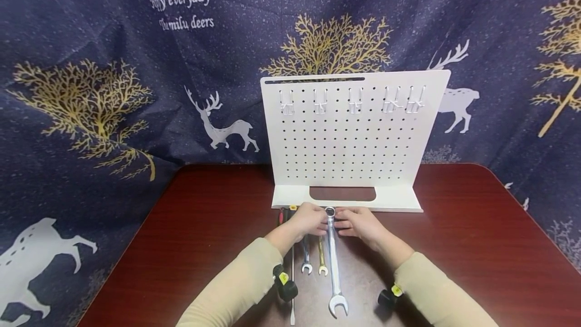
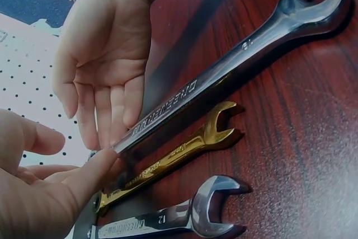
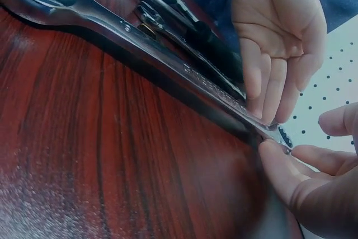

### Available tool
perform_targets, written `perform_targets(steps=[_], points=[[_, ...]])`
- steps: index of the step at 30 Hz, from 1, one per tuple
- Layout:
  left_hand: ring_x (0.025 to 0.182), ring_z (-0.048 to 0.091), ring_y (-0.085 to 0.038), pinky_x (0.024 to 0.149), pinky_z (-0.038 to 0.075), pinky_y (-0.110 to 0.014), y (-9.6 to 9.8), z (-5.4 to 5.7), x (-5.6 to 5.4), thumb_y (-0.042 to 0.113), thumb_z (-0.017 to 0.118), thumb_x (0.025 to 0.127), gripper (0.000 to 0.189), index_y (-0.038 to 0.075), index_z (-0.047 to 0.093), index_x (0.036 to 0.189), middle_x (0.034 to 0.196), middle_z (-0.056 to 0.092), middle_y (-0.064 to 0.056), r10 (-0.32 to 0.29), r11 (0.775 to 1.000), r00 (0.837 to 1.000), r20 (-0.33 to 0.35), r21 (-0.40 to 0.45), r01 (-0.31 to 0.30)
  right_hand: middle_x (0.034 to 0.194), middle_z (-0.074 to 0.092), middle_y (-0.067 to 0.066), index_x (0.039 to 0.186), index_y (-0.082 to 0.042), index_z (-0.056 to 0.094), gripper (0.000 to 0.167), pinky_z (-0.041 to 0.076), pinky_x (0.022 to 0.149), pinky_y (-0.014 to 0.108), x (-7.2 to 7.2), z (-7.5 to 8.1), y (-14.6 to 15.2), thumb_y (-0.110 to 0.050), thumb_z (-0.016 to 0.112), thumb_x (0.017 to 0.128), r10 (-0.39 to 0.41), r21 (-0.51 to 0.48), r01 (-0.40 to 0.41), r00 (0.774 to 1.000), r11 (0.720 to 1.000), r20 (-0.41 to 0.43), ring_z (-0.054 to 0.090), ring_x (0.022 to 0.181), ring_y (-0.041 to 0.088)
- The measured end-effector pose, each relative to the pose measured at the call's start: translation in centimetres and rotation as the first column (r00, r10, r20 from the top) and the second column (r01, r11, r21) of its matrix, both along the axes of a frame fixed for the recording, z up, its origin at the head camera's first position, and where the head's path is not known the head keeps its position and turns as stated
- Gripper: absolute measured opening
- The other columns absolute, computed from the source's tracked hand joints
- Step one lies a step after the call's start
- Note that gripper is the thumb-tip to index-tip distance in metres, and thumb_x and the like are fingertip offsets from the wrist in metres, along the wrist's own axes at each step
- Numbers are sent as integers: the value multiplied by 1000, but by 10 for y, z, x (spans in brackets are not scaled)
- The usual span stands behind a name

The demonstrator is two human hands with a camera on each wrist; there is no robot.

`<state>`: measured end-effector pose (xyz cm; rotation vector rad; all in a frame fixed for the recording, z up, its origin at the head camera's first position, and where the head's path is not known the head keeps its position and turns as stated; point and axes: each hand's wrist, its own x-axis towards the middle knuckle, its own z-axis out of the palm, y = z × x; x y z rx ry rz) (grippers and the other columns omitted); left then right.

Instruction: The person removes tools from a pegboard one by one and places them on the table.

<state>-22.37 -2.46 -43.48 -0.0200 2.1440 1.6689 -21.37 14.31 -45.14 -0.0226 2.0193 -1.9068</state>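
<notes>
A large silver combination wrench (image 1: 333, 256) lies lengthwise between my hands, open-jaw end toward me, ring end by the pegboard base. My left hand (image 1: 310, 219) is at its left side near the ring end, fingertips at the shaft. From the other side my right hand (image 1: 360, 224) meets the same end, its fingers loosely extended. In the right wrist view, fingertips of both hands touch the wrench (image 3: 168, 62) just below its ring; neither hand visibly curls round it. Left of it lie a small gold wrench (image 2: 168, 163) and a small silver wrench (image 2: 215, 208), partly behind my left hand.
A white pegboard (image 1: 345, 140) stands at the table's back, with several white hooks (image 1: 355, 101) along its top row. A long screwdriver (image 1: 292, 312) and a red-and-black handle (image 1: 281, 216) lie left of the wrenches. The reddish-brown table (image 1: 204, 216) extends to both sides.
</notes>
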Motion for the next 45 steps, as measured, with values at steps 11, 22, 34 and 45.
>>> perform_targets(steps=[11,22,34,45], points=[[93,68,-30,73,60,-32,5,4,5,3,48,84,43,-14,53,123,102,64,-22,-13,1000,1000,-3,-8,13,131,48,34,130,18,41,45,57,84,37,1,1,0,-12,43,97,0,5,0,1000,1000,4,63,108,30],[96,67,-32,76,59,-37,7,7,5,7,50,87,41,-12,54,123,113,62,-23,-34,998,999,-23,-57,33,133,46,34,131,18,39,45,56,86,39,1,0,1,-12,42,98,5,11,-5,1000,1000,1,60,113,35],[92,68,-28,73,60,-33,4,9,7,11,50,89,40,-12,55,121,110,63,-21,-45,996,998,-39,-84,41,132,49,32,130,17,42,44,57,85,39,2,-2,0,-12,42,97,-1,10,1,1000,1000,-13,64,107,28],[95,67,-31,75,60,-35,-2,9,4,12,51,89,43,-9,53,126,110,63,-22,-50,996,992,-112,-78,41,131,50,33,131,13,43,44,57,84,39,1,1,4,-15,44,97,11,51,-7,997,999,-77,62,109,34]])
